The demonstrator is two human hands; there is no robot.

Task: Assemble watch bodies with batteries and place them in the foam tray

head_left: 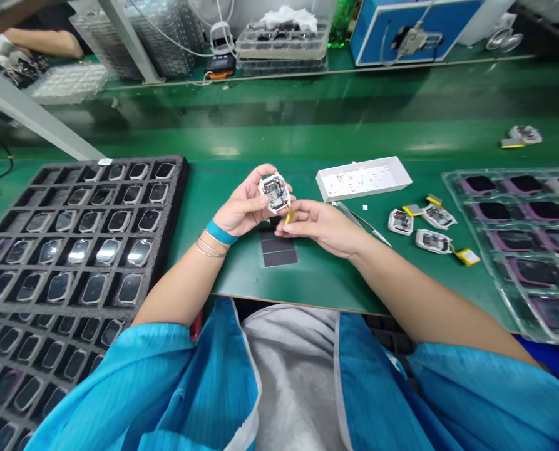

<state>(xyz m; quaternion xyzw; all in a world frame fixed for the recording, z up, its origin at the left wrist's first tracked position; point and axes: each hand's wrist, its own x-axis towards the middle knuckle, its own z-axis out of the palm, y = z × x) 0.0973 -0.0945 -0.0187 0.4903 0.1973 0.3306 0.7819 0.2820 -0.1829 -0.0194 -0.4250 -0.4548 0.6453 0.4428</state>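
My left hand (248, 203) is closed around the rim of a white watch case (275, 191), its inside with a small circuit board facing up. Just right of it, the fingers of my right hand (310, 227) pinch a small battery with a yellow edge (289, 217), close against the lower side of the case. The battery is mostly hidden by the fingers. Beneath both hands, dark rectangular adhesive sheets (279, 252) lie on the green bench. Several more opened watch cases (401, 222) with yellow-edged batteries lie to the right.
A black foam tray (178, 188) of watch faces stands at left, with more trays below it. Behind my right hand is a white box (396, 181) with small bits, beside metal tweezers (361, 220). A clear plastic tray (488, 266) stands at right. Another person's arm (44, 42) shows top left.
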